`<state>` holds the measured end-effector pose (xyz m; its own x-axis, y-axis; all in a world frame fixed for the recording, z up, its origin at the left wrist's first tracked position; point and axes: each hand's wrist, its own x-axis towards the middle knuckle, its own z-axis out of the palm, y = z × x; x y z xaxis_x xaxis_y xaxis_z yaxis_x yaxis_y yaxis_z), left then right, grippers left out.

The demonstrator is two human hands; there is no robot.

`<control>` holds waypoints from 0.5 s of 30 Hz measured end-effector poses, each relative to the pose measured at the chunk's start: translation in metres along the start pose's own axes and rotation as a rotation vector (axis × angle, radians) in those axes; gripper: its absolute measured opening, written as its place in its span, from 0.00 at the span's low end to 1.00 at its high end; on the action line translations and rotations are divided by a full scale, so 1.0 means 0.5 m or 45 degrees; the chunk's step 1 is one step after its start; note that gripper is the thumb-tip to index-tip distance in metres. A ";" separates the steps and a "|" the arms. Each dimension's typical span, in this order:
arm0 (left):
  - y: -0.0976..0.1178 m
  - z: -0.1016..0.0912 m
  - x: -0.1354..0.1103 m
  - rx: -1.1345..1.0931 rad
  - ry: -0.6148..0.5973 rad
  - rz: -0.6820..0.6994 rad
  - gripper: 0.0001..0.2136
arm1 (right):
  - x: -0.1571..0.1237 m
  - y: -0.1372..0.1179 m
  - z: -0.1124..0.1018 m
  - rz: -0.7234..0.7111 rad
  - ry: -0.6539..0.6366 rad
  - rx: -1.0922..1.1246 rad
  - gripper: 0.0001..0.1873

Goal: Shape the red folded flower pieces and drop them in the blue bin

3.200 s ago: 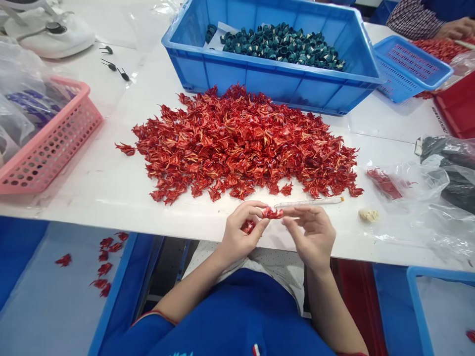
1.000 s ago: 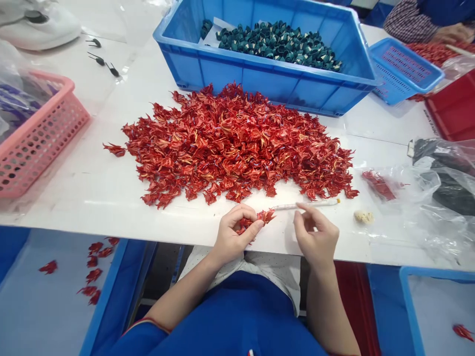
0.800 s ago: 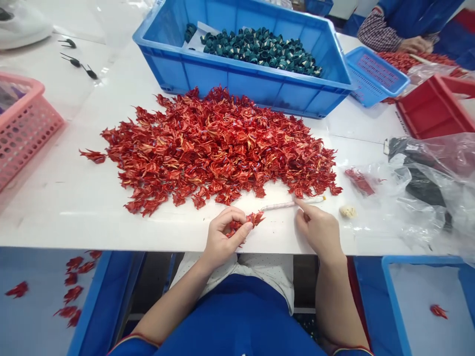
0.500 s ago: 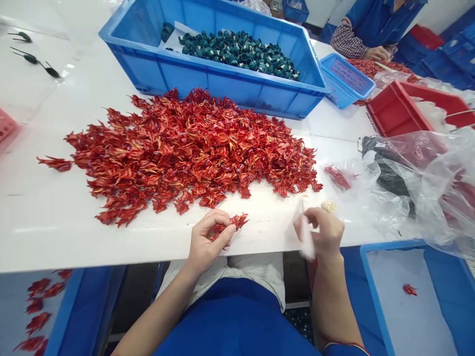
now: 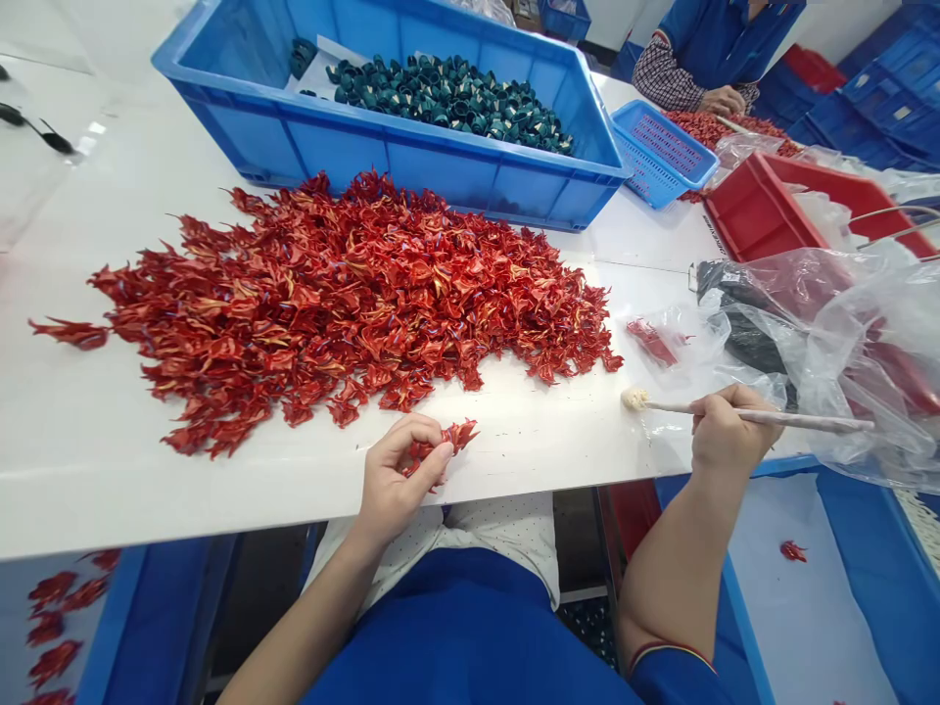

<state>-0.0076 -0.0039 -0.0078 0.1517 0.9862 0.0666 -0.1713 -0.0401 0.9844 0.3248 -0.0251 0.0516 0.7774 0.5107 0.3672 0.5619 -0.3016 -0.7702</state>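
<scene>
My left hand [image 5: 397, 480] is curled nearly shut, fingers and thumb pinching a folded red paper piece [image 5: 439, 443] just above the table [image 5: 183, 509], close beside a big heap of red paper pieces [image 5: 345, 304]. My right hand [image 5: 727, 426] is closed around a thin white stick [image 5: 778, 416], whose far tip meets a pale lump [image 5: 635, 398] on the table; I can't tell whether it presses in or only touches. Behind the heap sits a blue crate [image 5: 330, 157] holding dark green folded pieces [image 5: 447, 103]. Off to the right lie a clear plastic bag [image 5: 844, 362] and a red tray [image 5: 749, 220]. Farther away, a co-worker's hand [image 5: 724, 100] rests just beyond a blue basket [image 5: 661, 147].
</scene>
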 end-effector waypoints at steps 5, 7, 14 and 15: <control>0.002 0.001 0.000 -0.002 -0.011 0.006 0.09 | 0.015 0.005 0.004 0.071 -0.085 -0.018 0.12; 0.004 0.002 0.001 0.002 -0.006 0.003 0.09 | 0.018 0.001 0.003 0.100 -0.108 -0.087 0.13; 0.004 0.004 0.003 -0.027 0.013 -0.016 0.11 | 0.006 -0.002 0.000 0.007 -0.298 -0.151 0.14; 0.003 0.004 0.002 -0.041 0.012 -0.021 0.11 | 0.002 -0.002 -0.001 -0.073 -0.370 -0.088 0.14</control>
<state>-0.0056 -0.0032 -0.0061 0.1459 0.9881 0.0485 -0.1998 -0.0185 0.9797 0.3252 -0.0249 0.0531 0.6358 0.7345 0.2370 0.6284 -0.3144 -0.7115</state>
